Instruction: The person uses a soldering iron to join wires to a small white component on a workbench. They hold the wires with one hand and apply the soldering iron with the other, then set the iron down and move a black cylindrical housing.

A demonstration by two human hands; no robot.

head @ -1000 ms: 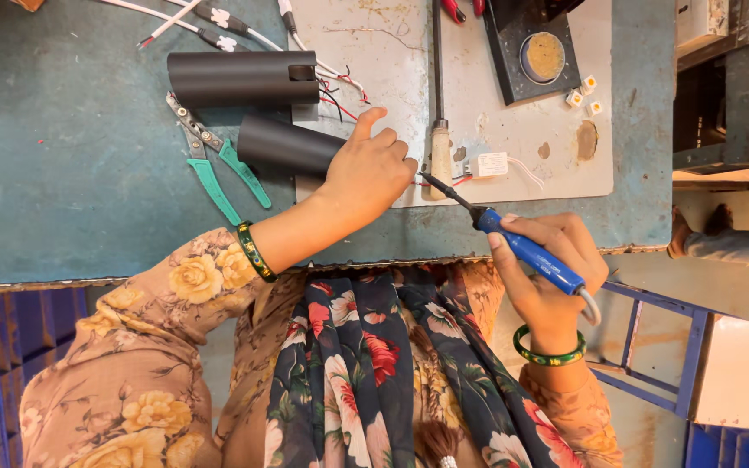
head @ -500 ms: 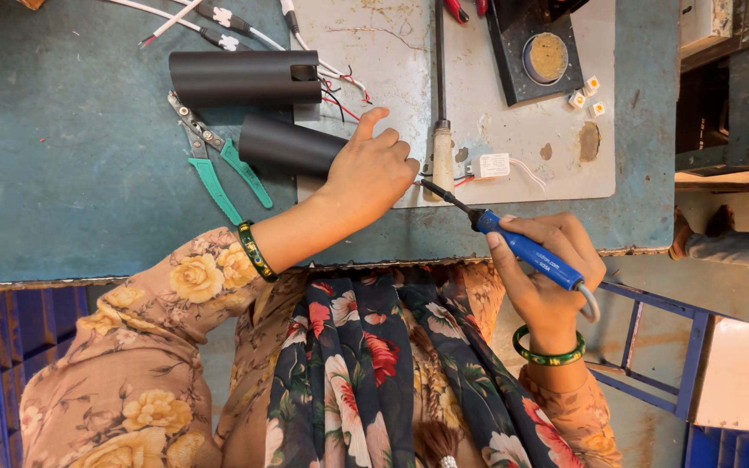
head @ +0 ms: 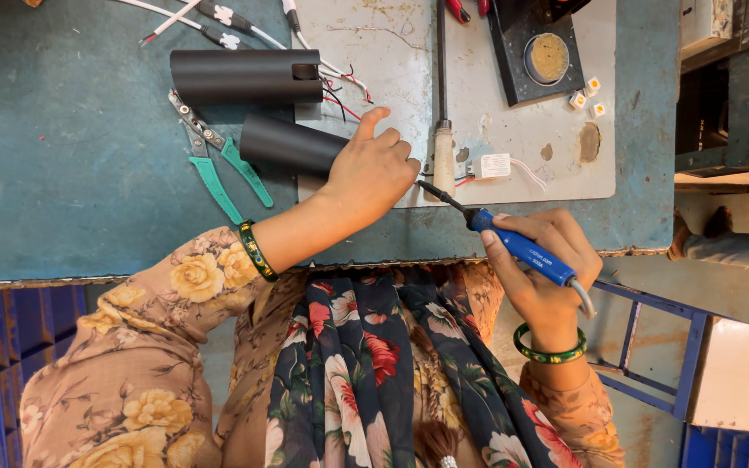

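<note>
My left hand [head: 373,170] grips the end of a black cylinder [head: 290,145] that lies on the blue-green bench, thumb raised. My right hand [head: 541,264] holds a blue-handled soldering iron [head: 513,243] like a pen. Its dark tip [head: 431,188] points at my left hand's fingers, where the cylinder's end is hidden. A second, longer black cylinder [head: 244,76] lies just behind, with red, black and white wires [head: 340,87] coming out of its end.
Green-handled pliers [head: 214,165] lie left of the cylinders. On the white board [head: 522,139] sit a wooden-handled tool [head: 443,147], a small white module with wires [head: 489,165], a black stand with a brass pad [head: 548,57] and small square parts [head: 589,95]. A blue stool frame [head: 652,347] stands at right.
</note>
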